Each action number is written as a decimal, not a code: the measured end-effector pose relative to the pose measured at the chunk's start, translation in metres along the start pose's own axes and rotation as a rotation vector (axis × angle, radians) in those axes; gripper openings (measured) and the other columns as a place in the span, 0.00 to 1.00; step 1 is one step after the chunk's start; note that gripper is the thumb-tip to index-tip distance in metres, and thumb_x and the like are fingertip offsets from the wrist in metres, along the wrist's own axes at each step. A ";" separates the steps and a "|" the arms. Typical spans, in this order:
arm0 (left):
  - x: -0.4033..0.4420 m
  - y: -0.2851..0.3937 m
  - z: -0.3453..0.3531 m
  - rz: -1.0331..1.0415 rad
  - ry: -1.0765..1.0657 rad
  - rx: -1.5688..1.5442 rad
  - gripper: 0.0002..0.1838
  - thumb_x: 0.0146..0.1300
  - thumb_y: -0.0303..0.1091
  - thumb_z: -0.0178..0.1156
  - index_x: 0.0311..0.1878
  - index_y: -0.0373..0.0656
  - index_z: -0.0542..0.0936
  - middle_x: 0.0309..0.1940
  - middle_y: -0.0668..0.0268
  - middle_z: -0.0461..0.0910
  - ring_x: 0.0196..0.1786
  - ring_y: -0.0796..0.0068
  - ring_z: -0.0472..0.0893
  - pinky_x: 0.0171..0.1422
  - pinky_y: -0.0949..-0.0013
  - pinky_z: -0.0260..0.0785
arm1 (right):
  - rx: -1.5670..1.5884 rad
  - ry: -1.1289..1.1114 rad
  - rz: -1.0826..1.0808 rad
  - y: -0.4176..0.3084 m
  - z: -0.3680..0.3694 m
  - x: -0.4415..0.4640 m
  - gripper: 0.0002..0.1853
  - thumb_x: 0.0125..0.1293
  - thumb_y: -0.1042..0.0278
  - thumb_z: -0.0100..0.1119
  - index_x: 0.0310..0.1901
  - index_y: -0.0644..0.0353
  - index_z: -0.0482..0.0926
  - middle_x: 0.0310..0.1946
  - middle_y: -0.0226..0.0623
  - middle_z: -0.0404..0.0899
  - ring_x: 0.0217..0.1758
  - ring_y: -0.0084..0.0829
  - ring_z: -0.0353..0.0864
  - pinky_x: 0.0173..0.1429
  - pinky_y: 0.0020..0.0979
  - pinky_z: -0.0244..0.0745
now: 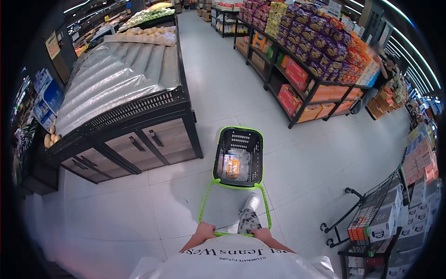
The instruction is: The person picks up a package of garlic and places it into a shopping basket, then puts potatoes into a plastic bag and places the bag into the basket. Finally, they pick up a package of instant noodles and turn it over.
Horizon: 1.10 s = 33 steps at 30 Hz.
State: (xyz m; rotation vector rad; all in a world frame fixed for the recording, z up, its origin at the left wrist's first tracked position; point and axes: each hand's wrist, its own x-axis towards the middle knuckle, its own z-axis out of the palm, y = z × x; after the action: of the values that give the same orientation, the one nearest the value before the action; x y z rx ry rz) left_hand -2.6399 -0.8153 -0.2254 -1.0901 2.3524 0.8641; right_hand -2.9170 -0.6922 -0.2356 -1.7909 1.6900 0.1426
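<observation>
My left hand (205, 230) is closed round the left end of the bright green handle of a shopping basket. On the same handle, toward its right end, my right hand (261, 234) is closed too. The shopping basket (255, 165) is black with a green rim and sits on the floor in front of me, its handle tilted back to my waist. Inside lies an orange-edged package (232, 168) on top of clear plastic and other packs that I cannot make out.
At left stands a produce stand (134, 69) covered with a silvery sheet. Black shelves (310, 88) with purple, yellow and orange packages line the right. A person (385, 69) stands beyond them. Lower right, a wire cart (367, 218) holds boxes. Pale tiled floor (209, 83) runs between.
</observation>
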 end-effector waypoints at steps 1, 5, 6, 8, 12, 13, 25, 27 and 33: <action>0.016 -0.003 -0.007 -0.003 -0.008 0.015 0.24 0.41 0.60 0.58 0.31 0.50 0.82 0.26 0.61 0.80 0.33 0.59 0.78 0.45 0.60 0.68 | -0.011 -0.030 0.002 0.008 -0.012 0.013 0.16 0.50 0.50 0.54 0.38 0.46 0.78 0.24 0.38 0.80 0.30 0.40 0.80 0.33 0.41 0.72; 0.075 -0.007 -0.026 -0.032 0.003 0.003 0.22 0.41 0.57 0.57 0.30 0.49 0.82 0.26 0.62 0.80 0.33 0.61 0.78 0.47 0.62 0.66 | -0.045 -0.099 -0.008 0.048 -0.051 0.065 0.15 0.51 0.50 0.54 0.38 0.45 0.79 0.24 0.38 0.80 0.30 0.41 0.80 0.34 0.42 0.72; 0.094 -0.004 -0.037 -0.031 0.013 -0.012 0.21 0.40 0.56 0.58 0.29 0.48 0.82 0.26 0.62 0.80 0.33 0.62 0.79 0.47 0.63 0.65 | -0.056 -0.110 0.008 0.058 -0.062 0.082 0.15 0.51 0.50 0.54 0.39 0.44 0.79 0.25 0.38 0.80 0.30 0.41 0.80 0.34 0.42 0.73; 0.130 0.004 -0.063 -0.032 -0.013 0.005 0.20 0.39 0.53 0.58 0.29 0.48 0.82 0.27 0.62 0.80 0.33 0.63 0.79 0.47 0.63 0.65 | -0.057 -0.127 0.020 0.085 -0.092 0.110 0.15 0.51 0.49 0.54 0.39 0.43 0.79 0.27 0.39 0.80 0.31 0.42 0.80 0.36 0.42 0.73; 0.189 0.009 -0.125 -0.064 -0.018 0.008 0.19 0.38 0.51 0.58 0.30 0.48 0.82 0.27 0.62 0.80 0.33 0.62 0.79 0.46 0.64 0.66 | -0.004 -0.150 0.022 0.116 -0.158 0.161 0.15 0.51 0.49 0.54 0.37 0.44 0.80 0.29 0.40 0.81 0.35 0.40 0.80 0.38 0.41 0.74; 0.201 0.010 -0.138 -0.060 -0.019 0.017 0.19 0.38 0.51 0.58 0.30 0.48 0.82 0.27 0.62 0.80 0.33 0.62 0.79 0.45 0.64 0.66 | 0.007 -0.150 0.022 0.127 -0.166 0.173 0.16 0.51 0.48 0.53 0.37 0.45 0.80 0.30 0.40 0.81 0.35 0.40 0.80 0.38 0.40 0.74; 0.322 0.017 -0.232 -0.122 0.005 -0.022 0.23 0.41 0.59 0.57 0.33 0.51 0.81 0.26 0.62 0.80 0.33 0.62 0.79 0.45 0.63 0.65 | -0.026 -0.157 -0.074 0.215 -0.260 0.288 0.15 0.52 0.48 0.53 0.36 0.44 0.79 0.26 0.38 0.80 0.31 0.40 0.80 0.35 0.40 0.73; 0.341 0.015 -0.250 -0.110 0.011 -0.031 0.23 0.42 0.59 0.57 0.34 0.51 0.81 0.26 0.62 0.80 0.33 0.62 0.79 0.45 0.63 0.64 | -0.020 -0.183 -0.066 0.224 -0.276 0.304 0.18 0.50 0.46 0.52 0.37 0.46 0.80 0.28 0.39 0.81 0.33 0.40 0.80 0.36 0.39 0.73; 0.430 -0.013 -0.287 -0.077 -0.020 -0.064 0.20 0.43 0.56 0.58 0.35 0.54 0.81 0.29 0.63 0.81 0.35 0.64 0.80 0.46 0.63 0.63 | -0.081 -0.218 -0.038 0.269 -0.304 0.382 0.21 0.51 0.40 0.50 0.38 0.46 0.79 0.29 0.39 0.81 0.34 0.41 0.80 0.37 0.40 0.73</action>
State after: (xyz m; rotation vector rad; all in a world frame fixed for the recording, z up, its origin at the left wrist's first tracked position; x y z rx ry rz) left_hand -2.9221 -1.2457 -0.2728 -1.1842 2.2643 0.9234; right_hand -3.2123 -1.1607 -0.2956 -1.7938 1.5138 0.3806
